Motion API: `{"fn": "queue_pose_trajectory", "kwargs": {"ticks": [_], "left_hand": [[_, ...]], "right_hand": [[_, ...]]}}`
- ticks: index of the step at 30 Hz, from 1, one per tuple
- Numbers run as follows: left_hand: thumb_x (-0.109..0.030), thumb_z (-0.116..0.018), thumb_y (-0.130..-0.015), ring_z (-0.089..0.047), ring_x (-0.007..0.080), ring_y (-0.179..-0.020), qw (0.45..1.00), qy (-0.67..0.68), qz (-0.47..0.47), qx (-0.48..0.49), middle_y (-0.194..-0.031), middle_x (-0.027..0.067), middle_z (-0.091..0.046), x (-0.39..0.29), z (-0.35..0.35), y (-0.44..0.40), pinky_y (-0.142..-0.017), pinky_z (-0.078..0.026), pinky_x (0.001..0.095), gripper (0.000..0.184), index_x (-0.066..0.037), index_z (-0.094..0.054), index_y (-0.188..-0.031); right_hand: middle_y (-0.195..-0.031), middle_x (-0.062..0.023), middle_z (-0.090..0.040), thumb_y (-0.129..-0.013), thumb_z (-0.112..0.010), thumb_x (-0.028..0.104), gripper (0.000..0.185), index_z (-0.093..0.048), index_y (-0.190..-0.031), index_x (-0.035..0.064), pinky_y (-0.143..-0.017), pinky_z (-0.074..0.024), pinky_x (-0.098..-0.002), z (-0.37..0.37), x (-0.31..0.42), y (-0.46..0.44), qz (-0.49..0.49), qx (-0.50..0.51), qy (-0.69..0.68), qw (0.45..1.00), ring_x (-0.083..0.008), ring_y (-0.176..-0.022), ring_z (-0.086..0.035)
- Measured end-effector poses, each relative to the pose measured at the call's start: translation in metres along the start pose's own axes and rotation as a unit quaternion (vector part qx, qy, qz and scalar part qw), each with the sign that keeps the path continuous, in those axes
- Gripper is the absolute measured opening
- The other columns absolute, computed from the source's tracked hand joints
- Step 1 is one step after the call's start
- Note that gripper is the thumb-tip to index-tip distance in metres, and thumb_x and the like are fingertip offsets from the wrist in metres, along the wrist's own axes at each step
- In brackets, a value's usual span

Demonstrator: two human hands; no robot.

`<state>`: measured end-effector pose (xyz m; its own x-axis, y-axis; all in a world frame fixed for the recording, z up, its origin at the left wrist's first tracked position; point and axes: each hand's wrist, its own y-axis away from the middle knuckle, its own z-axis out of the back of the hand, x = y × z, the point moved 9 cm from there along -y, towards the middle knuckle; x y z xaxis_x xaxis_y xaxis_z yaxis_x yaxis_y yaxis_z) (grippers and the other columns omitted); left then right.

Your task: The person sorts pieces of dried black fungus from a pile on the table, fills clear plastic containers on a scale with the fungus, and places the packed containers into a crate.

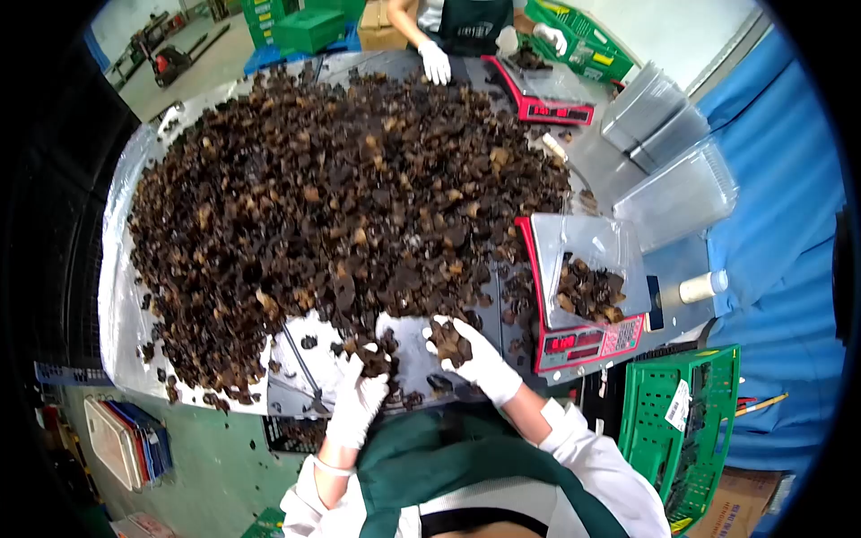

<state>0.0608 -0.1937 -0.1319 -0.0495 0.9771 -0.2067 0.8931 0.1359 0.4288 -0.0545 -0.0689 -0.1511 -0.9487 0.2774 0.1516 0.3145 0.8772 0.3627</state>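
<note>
A broad heap of dark brown wood ear mushrooms (341, 197) covers most of the table (117, 332). At its near edge, my white-gloved left hand (360, 399) is closed around some wood ear pieces (382, 357). My right hand (484, 366), gloved too, grips a browner clump of wood ears (451, 346) with the fingers curled about it. To the right of that hand stands a red digital scale (583, 344) with lit digits. On it rests a clear plastic tray (560, 235) containing a small pile of mushrooms (590, 290).
Across the table a person's gloved hand (435, 63) is near the heap, beside a second red scale (556, 109). Stacked clear trays (677, 193), a phone (655, 303) and a white bottle (704, 286) lie right. A green crate (646, 403) stands below the table's right edge.
</note>
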Motion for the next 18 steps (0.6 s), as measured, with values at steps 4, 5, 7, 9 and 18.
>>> {"fn": "queue_pose_trajectory", "kwargs": {"ticks": [4,5,7,9,18], "left_hand": [[-0.034,-0.055,-0.094,-0.062,0.0289,-0.092,0.993,0.111,-0.019,-0.043,-0.108,0.0118,-0.063,0.011,-0.016,-0.019,-0.076,-0.054,0.0398,0.031,-0.010,-0.061,-0.113],[-0.034,-0.054,-0.095,-0.060,0.0304,-0.102,0.992,0.126,0.018,0.018,-0.110,0.0109,-0.063,0.016,-0.038,-0.019,-0.082,-0.051,0.0428,0.031,-0.010,-0.059,-0.114],[-0.035,-0.054,-0.095,-0.058,0.0318,-0.105,0.996,0.087,0.023,0.009,-0.110,0.0112,-0.062,0.021,-0.054,-0.027,-0.084,-0.050,0.0449,0.031,-0.011,-0.058,-0.114],[-0.033,-0.055,-0.095,-0.057,0.0316,-0.105,0.999,0.030,-0.007,0.035,-0.111,0.0125,-0.061,0.027,-0.063,-0.036,-0.087,-0.049,0.0461,0.029,-0.011,-0.057,-0.115],[-0.024,-0.052,-0.097,-0.057,0.0277,-0.101,0.991,0.015,0.064,0.117,-0.111,0.0143,-0.060,0.089,-0.179,-0.080,-0.094,-0.048,0.0416,0.028,0.000,-0.056,-0.112]], "right_hand": [[-0.124,-0.0119,-0.057,-0.098,-0.046,0.037,0.041,-0.049,-0.131,0.0142,-0.071,-0.0549,-0.0379,-0.019,0.000,0.008,0.054,-0.041,-0.018,0.998,-0.0320,-0.110,-0.058],[-0.120,-0.0108,-0.059,-0.098,-0.047,0.036,0.040,-0.050,-0.129,0.0123,-0.074,-0.0546,-0.0363,-0.029,0.000,0.014,0.065,-0.047,-0.011,0.997,-0.0308,-0.108,-0.059],[-0.122,-0.0089,-0.059,-0.099,-0.045,0.035,0.042,-0.046,-0.134,0.0125,-0.074,-0.0537,-0.0347,-0.033,0.005,0.016,0.089,-0.037,0.013,0.995,-0.0235,-0.102,-0.061],[-0.124,-0.0084,-0.058,-0.100,-0.043,0.034,0.041,-0.046,-0.134,0.0120,-0.071,-0.0541,-0.0344,-0.040,0.011,0.026,0.114,-0.044,0.019,0.992,-0.0214,-0.102,-0.061],[-0.111,-0.0064,-0.061,-0.094,-0.055,0.022,0.038,-0.049,-0.127,0.0055,-0.073,-0.0535,-0.0298,-0.094,0.153,0.151,0.356,-0.137,0.285,0.879,-0.0154,-0.096,-0.062]]}}
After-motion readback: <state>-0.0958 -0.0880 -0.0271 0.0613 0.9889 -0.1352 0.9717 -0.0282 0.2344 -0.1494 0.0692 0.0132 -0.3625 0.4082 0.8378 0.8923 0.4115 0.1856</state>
